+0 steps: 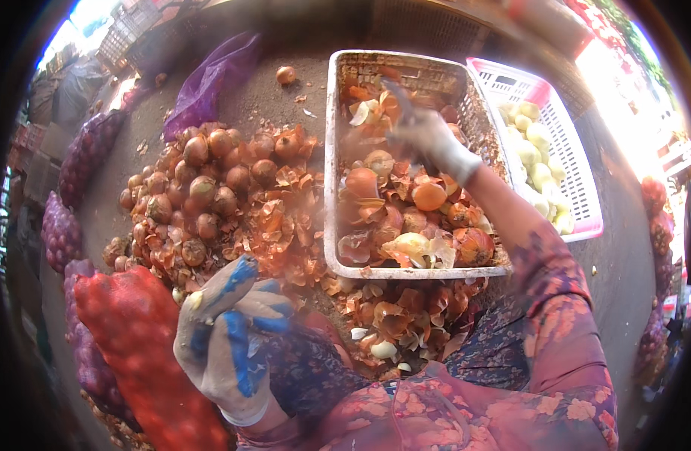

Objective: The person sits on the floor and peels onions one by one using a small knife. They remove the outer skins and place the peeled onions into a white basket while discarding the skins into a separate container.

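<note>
My left hand (227,338), in a beige work glove with blue patches, is raised at the lower left beside a red mesh sack. Its thumb points up, its fingers point right, and I see nothing held in it. A pale scrap sticks to the thumb. My right hand (430,138), in a whitish glove, is blurred over the far half of a dirty white plastic crate (418,273). A grey elongated shape (399,98) extends from it; blur hides whether this is a tool or gloved fingers. Onions (430,195) and loose skins lie in the crate below.
Unpeeled onions (201,189) and skins (283,220) heap left of the crate. A white-and-pink basket (573,169) at right holds peeled onions (540,135). A red mesh sack (137,332), purple sacks (94,152) and a purple mesh bag (207,84) lie leftward. Skins (396,318) lie before me.
</note>
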Tool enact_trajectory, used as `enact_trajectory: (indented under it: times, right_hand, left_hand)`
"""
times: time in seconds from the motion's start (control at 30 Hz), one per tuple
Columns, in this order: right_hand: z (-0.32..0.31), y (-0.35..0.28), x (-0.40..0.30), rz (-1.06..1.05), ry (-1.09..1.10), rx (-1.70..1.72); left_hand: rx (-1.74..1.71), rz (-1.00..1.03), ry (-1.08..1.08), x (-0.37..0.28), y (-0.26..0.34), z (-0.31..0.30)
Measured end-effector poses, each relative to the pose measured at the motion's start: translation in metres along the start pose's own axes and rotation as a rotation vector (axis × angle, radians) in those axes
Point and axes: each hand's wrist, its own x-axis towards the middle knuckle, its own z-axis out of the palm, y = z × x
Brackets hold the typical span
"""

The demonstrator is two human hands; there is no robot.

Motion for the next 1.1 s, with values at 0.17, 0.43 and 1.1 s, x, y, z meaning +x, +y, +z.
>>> enact_trajectory:
  times: [0.17,0.43,1.1]
  right_hand:
    - [0.02,0.075,-0.05,-0.09,-0.478,-0.368]
    - [-0.005,0.036,0.063,-0.093,0.122,0.046]
    - [0.039,-0.011,-0.135,0.41,-0.028,0.021]
  left_hand:
    - [0.003,-0.076,0.148,0.011,-0.017,-0.044]
    - [0.615,-0.284,0.013,0.039,-0.151,-0.149]
    - [1.586,-0.376,-0.597,0.283,-0.396,-0.151]
